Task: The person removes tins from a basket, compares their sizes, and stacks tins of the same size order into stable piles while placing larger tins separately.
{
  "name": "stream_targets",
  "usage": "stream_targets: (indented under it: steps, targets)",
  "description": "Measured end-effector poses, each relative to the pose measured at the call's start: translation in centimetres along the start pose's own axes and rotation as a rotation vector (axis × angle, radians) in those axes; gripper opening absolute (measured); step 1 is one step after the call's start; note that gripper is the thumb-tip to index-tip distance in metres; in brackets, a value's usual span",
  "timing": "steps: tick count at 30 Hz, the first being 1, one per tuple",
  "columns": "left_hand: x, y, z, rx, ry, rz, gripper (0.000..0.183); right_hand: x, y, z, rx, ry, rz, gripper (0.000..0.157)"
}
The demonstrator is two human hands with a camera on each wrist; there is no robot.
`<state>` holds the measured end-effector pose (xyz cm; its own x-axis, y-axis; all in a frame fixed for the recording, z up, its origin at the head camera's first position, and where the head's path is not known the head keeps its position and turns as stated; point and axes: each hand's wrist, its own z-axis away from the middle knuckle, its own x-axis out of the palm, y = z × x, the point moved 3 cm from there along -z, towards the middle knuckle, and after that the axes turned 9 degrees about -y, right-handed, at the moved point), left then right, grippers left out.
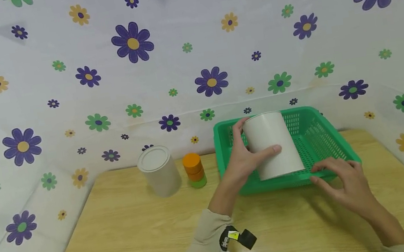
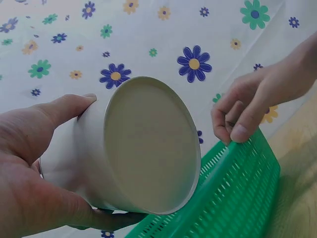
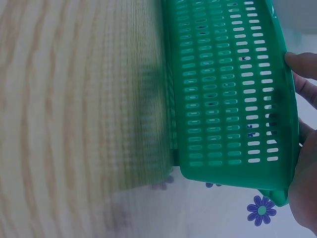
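My left hand (image 1: 244,159) grips a white cylindrical can (image 1: 273,146) around its side, the thumb lying across the front. The can is tilted and overlaps the left part of a green plastic basket (image 1: 328,133). Its flat round end (image 2: 151,146) faces the left wrist camera. At the basket's front right corner, my right hand (image 1: 346,185) pinches the rim, with the thumb outside and the fingers curled over the edge. The right wrist view shows the basket's slotted side wall (image 3: 223,94) beside the fingers of that hand.
A second white can (image 1: 160,173) stands upright at the back left of the wooden table (image 1: 137,244). Next to it is a small orange and green stack (image 1: 194,170). A flower-patterned sheet (image 1: 174,69) hangs behind the table and along its sides.
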<state>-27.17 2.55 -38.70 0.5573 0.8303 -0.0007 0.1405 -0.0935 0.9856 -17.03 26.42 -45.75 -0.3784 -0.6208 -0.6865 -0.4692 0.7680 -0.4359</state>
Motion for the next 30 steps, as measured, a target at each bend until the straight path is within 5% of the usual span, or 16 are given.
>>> stream_targets:
  steps: [14,23,30]
  targets:
    - [-5.7,3.4,8.5,0.086,0.063,-0.011,0.097,0.2,-0.2,0.4,0.007,0.013,0.018,0.03]
    - [-7.9,2.9,12.9,0.141,0.159,0.031,0.1,0.5,-0.4,0.4,-0.008,0.008,0.018,0.028]
    - [-9.3,1.6,15.2,0.13,0.246,-0.052,0.104,0.6,-0.6,0.9,0.005,0.016,0.017,0.028]
